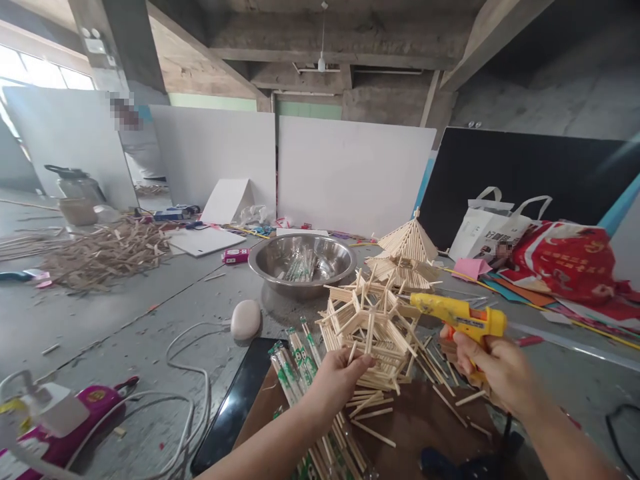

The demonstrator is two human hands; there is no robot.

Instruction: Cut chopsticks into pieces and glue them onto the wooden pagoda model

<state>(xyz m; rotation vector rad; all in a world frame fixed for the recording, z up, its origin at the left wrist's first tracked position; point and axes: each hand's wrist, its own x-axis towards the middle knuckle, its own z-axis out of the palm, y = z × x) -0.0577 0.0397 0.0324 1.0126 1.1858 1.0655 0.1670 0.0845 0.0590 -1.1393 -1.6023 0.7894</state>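
in the head view, the left hand (336,379) pinches a short stick (353,351) between thumb and fingers, beside the near side of the stick frame (371,325) on a brown board (417,420). the right hand (496,368) wraps its fingers round a yellow glue gun (457,315), nozzle toward the frame.

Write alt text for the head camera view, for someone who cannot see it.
A person's right hand points a yellow glue gun at a wooden stick model, with the left hand at its near side. Farther back are a metal bowl and a pointed stick roof.
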